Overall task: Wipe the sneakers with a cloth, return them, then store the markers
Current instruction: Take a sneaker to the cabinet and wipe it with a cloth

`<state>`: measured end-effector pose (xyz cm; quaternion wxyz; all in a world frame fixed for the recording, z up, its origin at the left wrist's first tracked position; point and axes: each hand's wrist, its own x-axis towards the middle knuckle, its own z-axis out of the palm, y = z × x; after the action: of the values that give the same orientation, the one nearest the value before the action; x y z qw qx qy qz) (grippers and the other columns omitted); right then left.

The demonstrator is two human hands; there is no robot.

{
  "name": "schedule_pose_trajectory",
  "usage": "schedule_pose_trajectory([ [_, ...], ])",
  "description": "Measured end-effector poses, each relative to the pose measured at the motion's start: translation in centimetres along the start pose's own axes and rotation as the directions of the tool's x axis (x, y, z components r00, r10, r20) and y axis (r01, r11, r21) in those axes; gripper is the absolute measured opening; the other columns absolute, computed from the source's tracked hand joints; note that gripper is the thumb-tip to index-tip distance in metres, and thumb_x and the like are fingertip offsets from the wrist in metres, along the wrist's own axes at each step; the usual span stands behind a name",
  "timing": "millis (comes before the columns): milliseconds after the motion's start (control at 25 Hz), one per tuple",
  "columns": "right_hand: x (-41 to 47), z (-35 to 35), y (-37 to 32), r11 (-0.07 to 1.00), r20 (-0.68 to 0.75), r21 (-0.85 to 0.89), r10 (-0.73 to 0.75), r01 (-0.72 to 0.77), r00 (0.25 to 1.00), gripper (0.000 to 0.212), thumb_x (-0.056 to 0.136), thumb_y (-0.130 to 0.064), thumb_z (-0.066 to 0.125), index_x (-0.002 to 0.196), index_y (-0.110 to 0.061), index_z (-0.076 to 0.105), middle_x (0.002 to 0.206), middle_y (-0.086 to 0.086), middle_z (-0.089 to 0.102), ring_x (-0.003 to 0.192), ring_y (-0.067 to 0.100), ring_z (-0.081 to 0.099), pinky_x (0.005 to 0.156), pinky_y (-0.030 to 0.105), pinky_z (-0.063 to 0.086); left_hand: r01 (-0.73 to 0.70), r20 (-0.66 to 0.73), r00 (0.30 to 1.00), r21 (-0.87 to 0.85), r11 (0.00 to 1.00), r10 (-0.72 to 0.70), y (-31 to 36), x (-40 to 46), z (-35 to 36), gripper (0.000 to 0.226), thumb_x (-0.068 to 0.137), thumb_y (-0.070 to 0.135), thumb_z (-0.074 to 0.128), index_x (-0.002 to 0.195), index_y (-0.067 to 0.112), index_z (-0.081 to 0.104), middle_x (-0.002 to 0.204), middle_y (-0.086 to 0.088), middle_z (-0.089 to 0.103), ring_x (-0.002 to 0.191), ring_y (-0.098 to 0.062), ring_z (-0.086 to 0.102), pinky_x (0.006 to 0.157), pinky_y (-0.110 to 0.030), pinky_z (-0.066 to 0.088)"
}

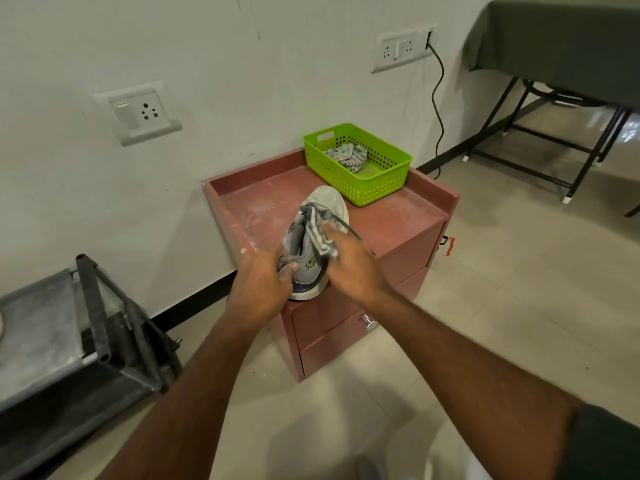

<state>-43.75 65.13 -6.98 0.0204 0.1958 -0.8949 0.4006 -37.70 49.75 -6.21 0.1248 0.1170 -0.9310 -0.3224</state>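
Grey sneaker [311, 244] half-hidden behind cloth [320, 233]

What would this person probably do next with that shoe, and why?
Probably draw the striped cloth along the grey sneaker: the left hand grips its heel above the red cabinet, and the right hand presses the cloth against its side.

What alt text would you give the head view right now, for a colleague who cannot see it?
Over a reddish cabinet, the left hand grips the heel of a grey sneaker while the right hand presses a striped cloth against it. Behind stands a green basket holding another crumpled cloth.
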Motion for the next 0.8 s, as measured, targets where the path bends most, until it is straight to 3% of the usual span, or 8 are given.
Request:
schedule_pose_trajectory([
  [120,-0.7,2.3,-0.3,0.968,0.148,-0.175,-0.156,0.181,0.977,0.07,0.086,0.01,0.047,0.153,-0.006,0.036,0.16,0.013,0.036,0.15,0.024,0.028,0.123,0.033,0.023,-0.045,-0.033,0.998,0.057,0.997,0.047,-0.3,0.2,0.2,0.013,0.092,0.025,0.062,0.083,0.02,0.055,0.076,-0.004,0.058,0.081,-0.027,0.047,0.088,-0.05,0.043],
  [280,3.0,1.4,2.1,0.864,0.162,-0.483,-0.075,0.145,0.984,0.07,0.091,0.006,0.049,0.156,-0.004,0.025,0.163,0.014,0.028,0.15,0.028,0.027,0.122,0.035,0.023,-0.072,0.008,0.997,0.001,0.997,0.072,-0.6,0.2,0.3,0.022,0.092,0.028,0.062,0.075,0.026,0.048,0.077,-0.009,0.055,0.079,-0.025,0.049,0.065,-0.035,0.041],
  [400,4.3,-0.4,3.3,0.909,0.056,-0.4,0.152,-0.117,0.987,0.048,0.089,0.002,0.051,0.137,-0.001,0.05,0.137,0.021,0.056,0.124,0.038,0.056,0.097,0.041,0.048,-0.051,0.006,0.999,-0.006,0.999,0.051,-0.4,-0.1,0.0,0.031,0.091,0.026,0.064,0.069,0.029,0.043,0.069,-0.004,0.052,0.082,-0.035,0.055,0.076,-0.049,0.05],
  [480,3.9,-1.8,2.9,0.953,-0.067,-0.247,0.165,-0.176,0.984,0.042,0.088,0.003,0.049,0.128,-0.004,0.057,0.123,0.021,0.064,0.112,0.04,0.061,0.087,0.041,0.049,-0.043,-0.018,0.999,0.037,0.998,0.043,-0.3,0.0,0.0,0.036,0.091,0.026,0.064,0.066,0.03,0.038,0.065,0.001,0.048,0.085,-0.04,0.055,0.084,-0.057,0.047],
  [560,2.0,-2.0,1.4,0.987,-0.091,-0.149,0.039,-0.053,0.995,0.056,0.088,0.004,0.05,0.143,-0.006,0.049,0.136,0.019,0.06,0.121,0.037,0.057,0.096,0.041,0.046,-0.027,-0.018,0.999,0.064,0.998,0.029,-0.7,0.3,0.1,0.034,0.091,0.03,0.063,0.068,0.031,0.038,0.072,-0.004,0.052,0.084,-0.034,0.054,0.067,-0.043,0.044],
  [680,0.2,0.5,0.0,0.962,0.154,-0.23,-0.113,0.147,0.982,0.072,0.088,0.009,0.048,0.156,-0.007,0.03,0.159,0.014,0.035,0.147,0.029,0.034,0.118,0.036,0.03,-0.029,-0.025,0.999,0.056,0.998,0.031,-0.5,0.9,0.5,0.033,0.091,0.03,0.062,0.068,0.032,0.039,0.077,-0.009,0.057,0.077,-0.027,0.051,0.062,-0.033,0.033],
  [720,0.8,1.3,0.5,0.935,0.225,-0.317,-0.088,0.159,0.97,0.074,0.088,0.009,0.048,0.157,-0.007,0.026,0.162,0.014,0.03,0.149,0.028,0.029,0.12,0.036,0.028,-0.037,-0.019,0.999,0.048,0.998,0.038,-0.3,0.9,0.6,0.034,0.091,0.028,0.063,0.067,0.032,0.039,0.074,-0.007,0.057,0.076,-0.026,0.051,0.063,-0.033,0.034],
  [800,2.9,1.5,2.5,0.914,0.197,-0.402,0.028,0.054,0.98,0.069,0.088,0.007,0.051,0.153,-0.004,0.03,0.157,0.016,0.037,0.141,0.033,0.042,0.111,0.04,0.041,-0.04,0.001,0.999,0.02,0.999,0.04,0.1,0.5,0.6,0.036,0.091,0.025,0.064,0.066,0.03,0.039,0.071,-0.005,0.055,0.07,-0.022,0.049,0.063,-0.031,0.034],
])
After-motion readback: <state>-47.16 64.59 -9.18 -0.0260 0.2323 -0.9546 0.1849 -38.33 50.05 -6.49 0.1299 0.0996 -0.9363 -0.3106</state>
